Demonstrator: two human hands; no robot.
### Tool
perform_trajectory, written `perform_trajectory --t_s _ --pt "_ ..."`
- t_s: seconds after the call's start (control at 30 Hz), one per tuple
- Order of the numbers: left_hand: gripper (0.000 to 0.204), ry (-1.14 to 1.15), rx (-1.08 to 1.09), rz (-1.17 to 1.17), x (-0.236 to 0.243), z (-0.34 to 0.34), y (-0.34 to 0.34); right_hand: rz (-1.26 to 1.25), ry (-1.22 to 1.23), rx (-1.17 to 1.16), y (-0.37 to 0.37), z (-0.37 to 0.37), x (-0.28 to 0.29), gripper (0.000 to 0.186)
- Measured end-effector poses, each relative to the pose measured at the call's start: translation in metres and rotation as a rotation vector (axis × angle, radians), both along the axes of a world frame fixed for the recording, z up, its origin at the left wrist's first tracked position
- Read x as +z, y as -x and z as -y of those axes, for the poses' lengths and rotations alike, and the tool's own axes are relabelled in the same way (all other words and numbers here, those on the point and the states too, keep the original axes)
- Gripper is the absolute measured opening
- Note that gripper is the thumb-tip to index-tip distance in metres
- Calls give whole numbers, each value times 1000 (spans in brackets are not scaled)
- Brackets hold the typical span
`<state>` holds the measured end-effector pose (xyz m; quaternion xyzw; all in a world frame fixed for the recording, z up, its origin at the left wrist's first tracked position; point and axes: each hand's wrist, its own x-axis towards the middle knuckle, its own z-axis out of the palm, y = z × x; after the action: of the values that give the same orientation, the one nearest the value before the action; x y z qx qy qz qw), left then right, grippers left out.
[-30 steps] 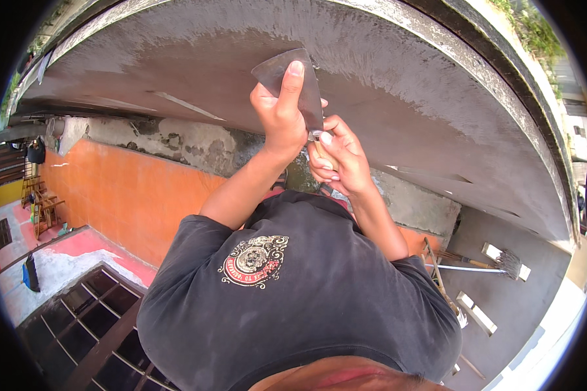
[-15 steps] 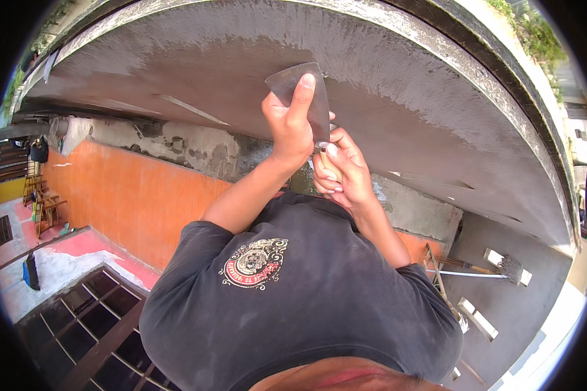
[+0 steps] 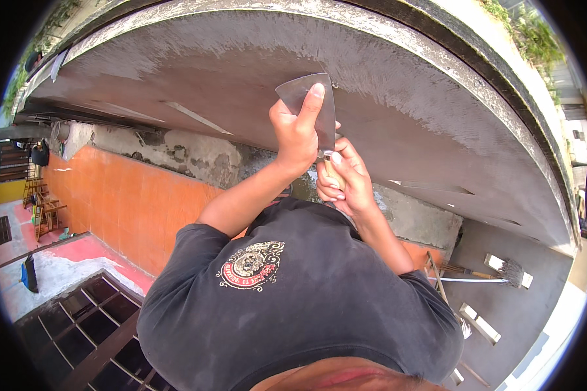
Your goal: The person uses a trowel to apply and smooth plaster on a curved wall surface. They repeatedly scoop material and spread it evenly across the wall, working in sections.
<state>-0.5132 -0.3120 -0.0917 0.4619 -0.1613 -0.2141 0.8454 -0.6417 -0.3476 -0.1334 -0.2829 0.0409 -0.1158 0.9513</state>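
Head view: a flat scraper [image 3: 327, 117] with a flared grey metal blade and pale wooden handle [image 3: 334, 172], held in both hands.
From where I stand, the scraper is beyond the chest of a faded black T-shirt [image 3: 319, 280], before a grey-brown plastered wall [image 3: 411, 124]; whether its wide edge touches the wall, I cannot tell. The bare left hand [image 3: 296, 135] grasps the blade, thumb flat on the face, fingers mostly hidden behind. The bare right hand [image 3: 349, 179] is curled round the handle. I judge the tool light, its blade stiff, smooth and slippery if damp. Soundest hold: the handle, with the other hand steadying the flat faces, clear of the edge.
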Motion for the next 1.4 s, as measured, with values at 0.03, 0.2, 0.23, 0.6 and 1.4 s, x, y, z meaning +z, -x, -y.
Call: perform_trajectory --t_s 0.03,0.2,0.23,0.6,1.4 --pt "22 -56 -43 -40 1 0 -1 86 -23 11 -1 0 1 12" --pt "22 17 -33 1 5 1 -4 43 24 -30 -5 -3 2 11" --pt "22 -81 -47 -64 6 1 -4 18 -4 -32 -4 -4 2 11" --pt "21 -17 -25 37 8 -3 -4 37 -18 -36 -2 -13 3 13" --pt "23 -36 -47 17 -32 4 16 -63 12 -82 19 -4 -33 12"
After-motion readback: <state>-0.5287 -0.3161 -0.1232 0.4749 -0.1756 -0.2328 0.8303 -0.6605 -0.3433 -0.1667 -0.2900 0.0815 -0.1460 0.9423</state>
